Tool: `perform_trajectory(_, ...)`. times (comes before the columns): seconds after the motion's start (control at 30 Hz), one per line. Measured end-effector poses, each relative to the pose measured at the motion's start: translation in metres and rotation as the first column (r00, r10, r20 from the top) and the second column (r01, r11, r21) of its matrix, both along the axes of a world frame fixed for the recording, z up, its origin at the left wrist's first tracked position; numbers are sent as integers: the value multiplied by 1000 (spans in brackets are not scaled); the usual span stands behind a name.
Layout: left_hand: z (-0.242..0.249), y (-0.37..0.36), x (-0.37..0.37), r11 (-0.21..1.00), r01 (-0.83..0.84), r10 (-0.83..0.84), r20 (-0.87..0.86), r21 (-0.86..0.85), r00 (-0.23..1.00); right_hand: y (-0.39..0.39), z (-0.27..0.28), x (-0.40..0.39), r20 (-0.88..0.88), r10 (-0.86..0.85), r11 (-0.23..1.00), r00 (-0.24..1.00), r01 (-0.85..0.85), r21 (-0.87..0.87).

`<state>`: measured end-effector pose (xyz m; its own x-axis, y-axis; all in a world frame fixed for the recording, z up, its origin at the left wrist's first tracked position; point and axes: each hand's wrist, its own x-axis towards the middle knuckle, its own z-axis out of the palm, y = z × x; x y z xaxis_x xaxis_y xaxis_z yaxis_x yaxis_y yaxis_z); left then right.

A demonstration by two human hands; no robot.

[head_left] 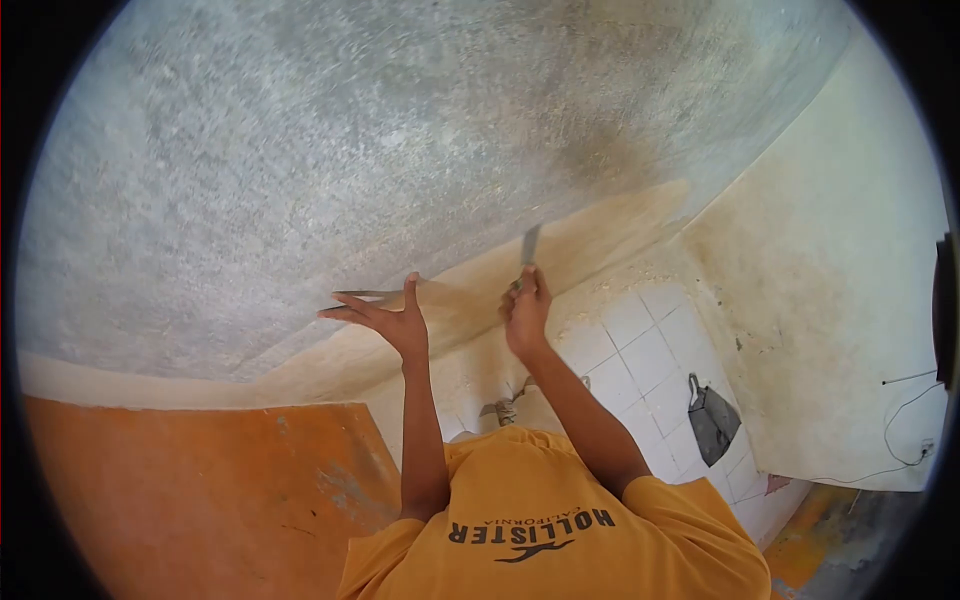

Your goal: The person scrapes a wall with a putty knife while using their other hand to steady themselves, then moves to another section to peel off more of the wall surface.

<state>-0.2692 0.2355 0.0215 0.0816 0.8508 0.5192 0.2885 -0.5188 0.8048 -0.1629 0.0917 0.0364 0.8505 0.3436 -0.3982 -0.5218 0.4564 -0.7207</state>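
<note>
My left hand (395, 325) is at the wall (300, 220), its fingers spread and its thumb pointing up. The fingertips look to be touching the surface, with thin dark shadows beside them. To its right, my right hand (527, 312) is closed around the handle of a scraper (531, 243). The flat grey blade points up against the wall, near the line between the mottled grey area and the smooth cream strip (610, 222) below. Blur on the blade hides whether its edge touches.
White floor tiles (645, 365) lie below, with crumbs along the wall's foot. A dark grey dustpan (713, 425) rests on them. An orange surface (210, 470) is at left. A cream side wall (830, 280) stands at right, with a cable (890, 440) near its edge.
</note>
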Motion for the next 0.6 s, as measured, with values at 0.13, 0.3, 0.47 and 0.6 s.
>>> perform_trajectory(0.13,-3,2,-5,999,52,-50,92,-11,994,12,-6,-4,24,-39,999,999,39,-1)
perform_trajectory(0.3,-13,12,-1,998,55,-53,62,-39,997,16,-5,-4,2,-68,998,998,68,-16)
perform_trajectory(0.47,-4,9,5,977,16,-9,31,-212,999,24,-6,2,53,-92,996,994,92,4)
perform_trajectory(0.6,-6,9,10,986,5,15,119,-169,993,17,0,-8,-40,-46,993,998,50,109)
